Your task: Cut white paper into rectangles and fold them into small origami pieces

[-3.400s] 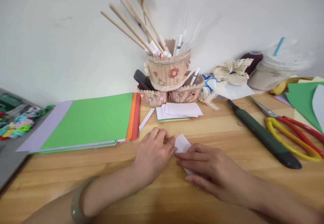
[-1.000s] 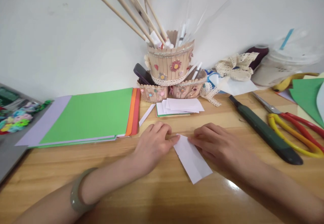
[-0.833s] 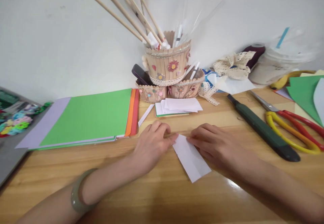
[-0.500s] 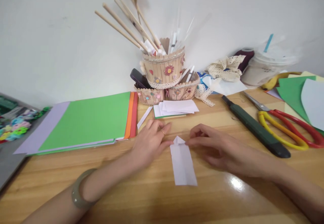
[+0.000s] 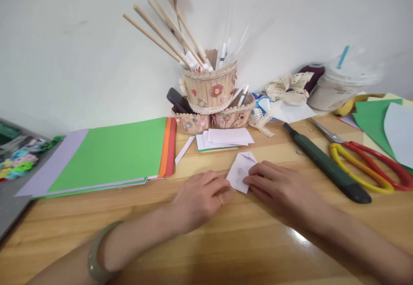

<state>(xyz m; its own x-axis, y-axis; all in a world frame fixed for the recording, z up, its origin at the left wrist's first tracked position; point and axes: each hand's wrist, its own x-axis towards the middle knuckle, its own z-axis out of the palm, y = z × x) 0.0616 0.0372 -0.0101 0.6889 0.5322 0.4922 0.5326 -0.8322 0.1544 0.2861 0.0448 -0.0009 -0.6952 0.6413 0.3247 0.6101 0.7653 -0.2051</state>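
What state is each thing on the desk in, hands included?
Small white paper: folded, top corner angled
Left hand: fingers bent, at paper's edge
Right hand: fingers on paper, grip unclear
White slips: piled, unevenly
Coloured sheets: stacked, edges offset
Scissors: lying flat, blades look closed
Top basket: upright, holding sticks
Plastic cup: lidded, straw in

One head-worn view looks forward and slightly down, close over the table point(image 5: 145, 250), facing the wall point(image 5: 80, 53)
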